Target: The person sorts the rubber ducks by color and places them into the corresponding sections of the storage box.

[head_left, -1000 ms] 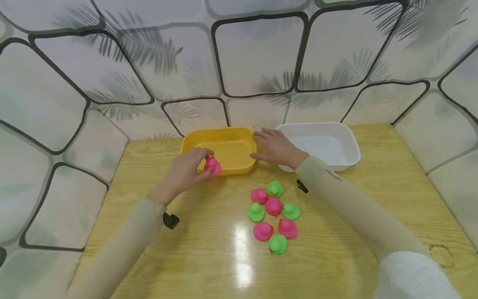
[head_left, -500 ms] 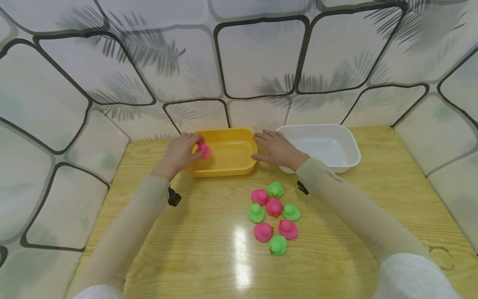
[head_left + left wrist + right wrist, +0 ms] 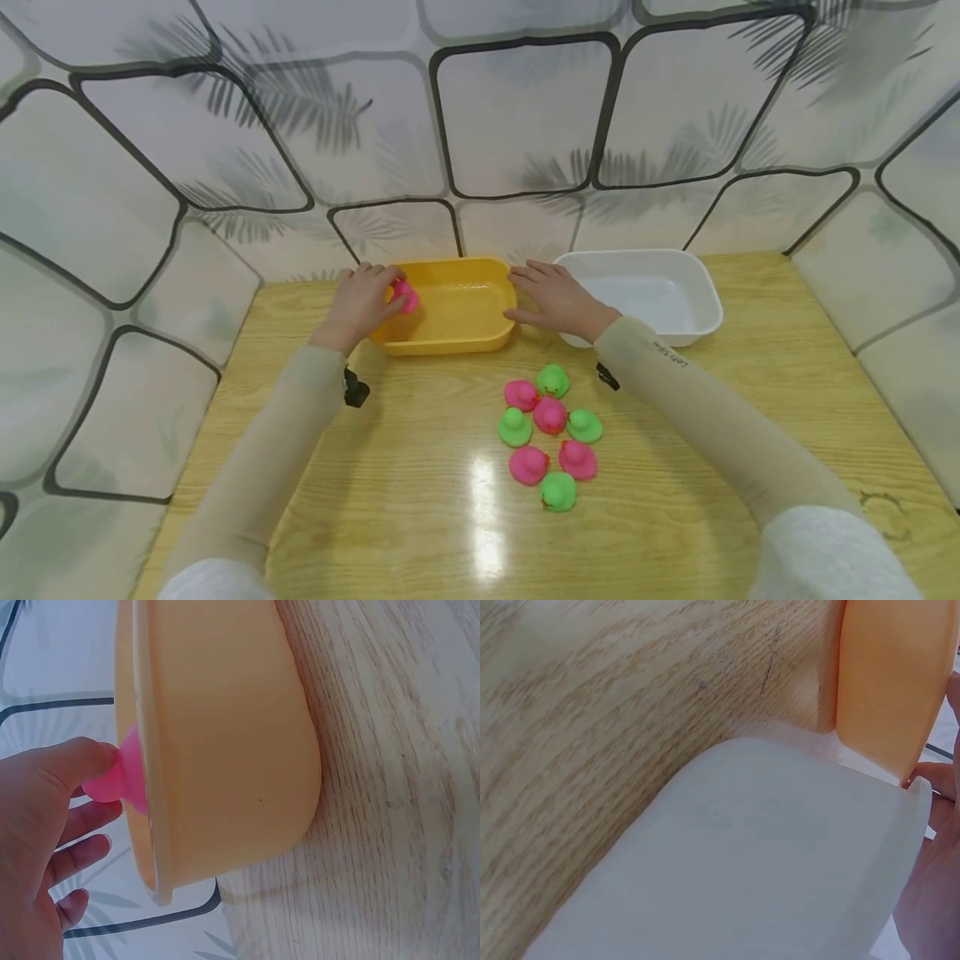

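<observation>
My left hand (image 3: 360, 305) pinches a pink rubber duck (image 3: 406, 297) at the left end of a yellow tub (image 3: 450, 345). In the left wrist view the thumb and forefinger grip the duck (image 3: 105, 780), whose lower part dips behind the tub's rim (image 3: 154, 825). My right hand (image 3: 558, 297) lies with fairly straight fingers at the tub's right end, above the gap to a white tub (image 3: 701, 300). The right wrist view shows its fingers by the yellow tub's wall (image 3: 892, 682), partly cut off by the frame.
A loose cluster of pink ducks (image 3: 528, 465) and green ducks (image 3: 558, 492) lies on the wooden table (image 3: 405, 500) in front of the tubs. A patterned wall (image 3: 517, 117) stands close behind the tubs.
My left hand has carried the pink duck from the yellow tub's front edge back and left to its left end. The right hand has stayed in place.
</observation>
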`<state>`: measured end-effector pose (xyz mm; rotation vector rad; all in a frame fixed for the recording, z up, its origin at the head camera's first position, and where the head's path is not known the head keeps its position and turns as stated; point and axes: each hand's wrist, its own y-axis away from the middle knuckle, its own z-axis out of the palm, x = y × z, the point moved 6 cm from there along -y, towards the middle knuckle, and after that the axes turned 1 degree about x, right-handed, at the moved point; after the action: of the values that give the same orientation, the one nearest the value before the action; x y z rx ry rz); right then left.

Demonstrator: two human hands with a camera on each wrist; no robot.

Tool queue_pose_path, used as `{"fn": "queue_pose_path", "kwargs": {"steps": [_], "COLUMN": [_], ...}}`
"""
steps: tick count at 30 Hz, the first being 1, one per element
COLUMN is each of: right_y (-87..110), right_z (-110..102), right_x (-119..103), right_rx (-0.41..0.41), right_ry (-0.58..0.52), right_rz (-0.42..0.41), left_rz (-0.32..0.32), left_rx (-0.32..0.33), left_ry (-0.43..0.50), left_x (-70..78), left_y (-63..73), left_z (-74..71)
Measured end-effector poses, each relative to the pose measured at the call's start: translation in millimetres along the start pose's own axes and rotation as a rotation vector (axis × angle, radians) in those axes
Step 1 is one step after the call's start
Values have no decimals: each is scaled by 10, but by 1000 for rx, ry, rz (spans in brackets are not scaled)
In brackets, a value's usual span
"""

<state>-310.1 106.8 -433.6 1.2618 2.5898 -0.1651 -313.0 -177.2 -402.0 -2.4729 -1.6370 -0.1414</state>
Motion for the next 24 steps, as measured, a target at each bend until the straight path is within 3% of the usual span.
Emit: {"fn": "queue_pose_path", "kwargs": {"steps": [4, 12, 24], "right_y": [13, 11, 12], "right_z": [-19, -30, -36], "right_x": [-21, -30, -44], "right_rx": [6, -14, -18], "right_ry": [3, 11, 15], "right_rz": [-4, 6, 4], "left_rz": [-8, 36, 178], "left_rx": [24, 56, 138], "left_ry": [31, 34, 45], "left_x": [9, 77, 485], "left_y": [23, 130, 495], "left_z": [-27, -50, -73]}}
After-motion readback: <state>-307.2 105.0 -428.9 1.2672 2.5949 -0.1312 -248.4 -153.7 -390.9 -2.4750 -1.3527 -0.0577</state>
